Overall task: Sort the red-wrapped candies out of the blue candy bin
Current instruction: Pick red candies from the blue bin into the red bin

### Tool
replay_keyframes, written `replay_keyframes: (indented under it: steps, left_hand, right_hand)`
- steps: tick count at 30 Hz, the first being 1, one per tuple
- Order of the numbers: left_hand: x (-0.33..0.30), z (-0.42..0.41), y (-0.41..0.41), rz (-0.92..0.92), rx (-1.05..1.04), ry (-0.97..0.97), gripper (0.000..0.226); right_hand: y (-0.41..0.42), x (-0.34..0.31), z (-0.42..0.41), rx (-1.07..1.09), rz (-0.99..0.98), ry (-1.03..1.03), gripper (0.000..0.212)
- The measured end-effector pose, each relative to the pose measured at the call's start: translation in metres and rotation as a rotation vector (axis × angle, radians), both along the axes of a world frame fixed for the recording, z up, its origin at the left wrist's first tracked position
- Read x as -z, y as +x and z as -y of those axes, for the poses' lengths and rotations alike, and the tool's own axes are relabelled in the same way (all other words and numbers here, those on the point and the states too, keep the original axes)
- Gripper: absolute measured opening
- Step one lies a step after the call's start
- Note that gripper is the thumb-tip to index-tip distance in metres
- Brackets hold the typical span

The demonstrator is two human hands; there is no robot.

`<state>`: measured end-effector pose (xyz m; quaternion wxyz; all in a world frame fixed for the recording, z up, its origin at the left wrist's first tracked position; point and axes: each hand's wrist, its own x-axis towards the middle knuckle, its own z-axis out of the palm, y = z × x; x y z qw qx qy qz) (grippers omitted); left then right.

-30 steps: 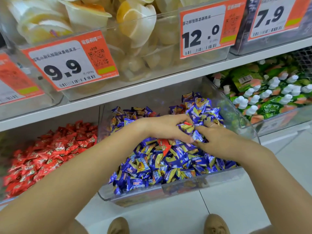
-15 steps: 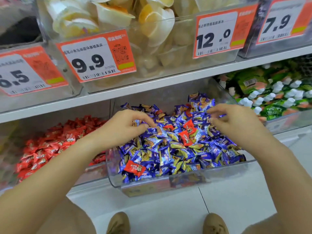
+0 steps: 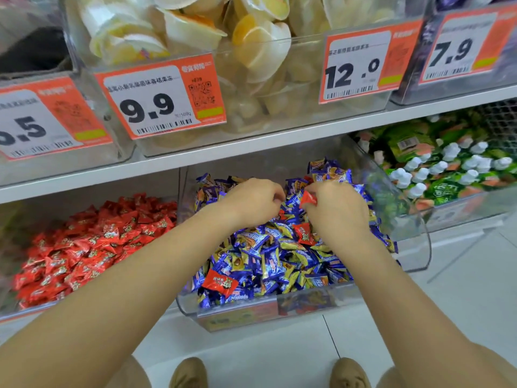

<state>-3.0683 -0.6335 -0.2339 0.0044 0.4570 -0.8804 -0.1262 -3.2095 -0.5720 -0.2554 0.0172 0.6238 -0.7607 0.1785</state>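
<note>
On the lower shelf, at its left end, the bin of red candies [image 3: 84, 245] stood heaped full, the likely home for the strays. Just to its right, the clear blue candy bin [image 3: 279, 309] held a mound of blue-and-gold wrappers with red ones still scattered through it.

The sorting looked barely begun. One red-wrapped candy [image 3: 219, 283] lay on top near the front left corner of the blue bin, untouched. Another red candy [image 3: 305, 233] sat in the middle of the heap, just beside the right wrist. Slivers of red showed deeper between the blue wrappers near the back, so more probably lay buried.

The left hand [image 3: 251, 203] hovered over the back of the heap with its fingers curled inward; whether they held a candy could not be told. The right hand [image 3: 338, 211] pinched a red candy [image 3: 307, 198] at its fingertips, lifted just clear of the pile. That piece had yet to cross to the red bin.

Writing on the candy wrappers was too small to read. On the upper shelf's bin fronts, orange price tags read, left to right, a cut-off ".5" [image 3: 22, 130], "9.9" [image 3: 148, 107] with Chinese text, a QR code and "500g", "12.0" [image 3: 352, 72], and "7.9" [image 3: 450, 53]. At the lower shelf's right end, green spouted pouches [image 3: 436, 175] filled another bin.
</note>
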Motion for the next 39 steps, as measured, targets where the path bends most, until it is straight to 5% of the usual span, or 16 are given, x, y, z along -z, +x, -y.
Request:
replay_keyframes:
  steps: [3, 7, 12, 16, 22, 25, 29, 32, 35, 39]
  left_hand:
    - [0.001, 0.007, -0.012, 0.185, 0.059, 0.106, 0.040]
    - [0.012, 0.013, -0.009, 0.117, -0.045, 0.081, 0.023]
    - [0.014, 0.008, 0.005, -0.270, -0.173, -0.014, 0.007]
    - [-0.005, -0.015, 0.032, -0.535, -0.206, 0.015, 0.022]
    - [-0.031, -0.054, 0.086, -0.271, -0.080, 0.101, 0.037]
    - [-0.033, -0.073, 0.100, -0.088, 0.019, 0.200, 0.027]
    - [-0.024, -0.092, 0.097, 0.278, 0.149, -0.044, 0.029]
    - [-0.017, -0.095, 0.090, 0.419, 0.211, -0.160, 0.034]
    - [-0.013, -0.090, 0.087, 0.444, 0.181, -0.215, 0.030]
    - [-0.023, -0.079, 0.086, 0.113, 0.010, -0.164, 0.021]
  right_hand:
    - [-0.013, -0.010, -0.004, 0.002, 0.034, -0.065, 0.022]
    - [-0.023, -0.009, -0.009, -0.050, 0.362, 0.044, 0.013]
    - [-0.019, -0.010, -0.016, -0.080, 0.406, 0.040, 0.022]
    - [-0.010, -0.010, -0.020, -0.023, 0.202, 0.124, 0.052]
    - [0.002, -0.004, -0.016, -0.024, 0.113, 0.324, 0.041]
    - [0.005, -0.003, -0.019, -0.031, 0.051, 0.317, 0.041]
    - [0.006, 0.000, -0.019, -0.002, 0.084, 0.111, 0.039]
    - [-0.004, -0.007, -0.020, -0.011, 0.310, 0.011, 0.038]
    - [-0.015, -0.012, -0.023, -0.016, 0.656, -0.050, 0.032]
    - [-0.029, -0.011, -0.024, 0.007, 0.839, -0.022, 0.023]
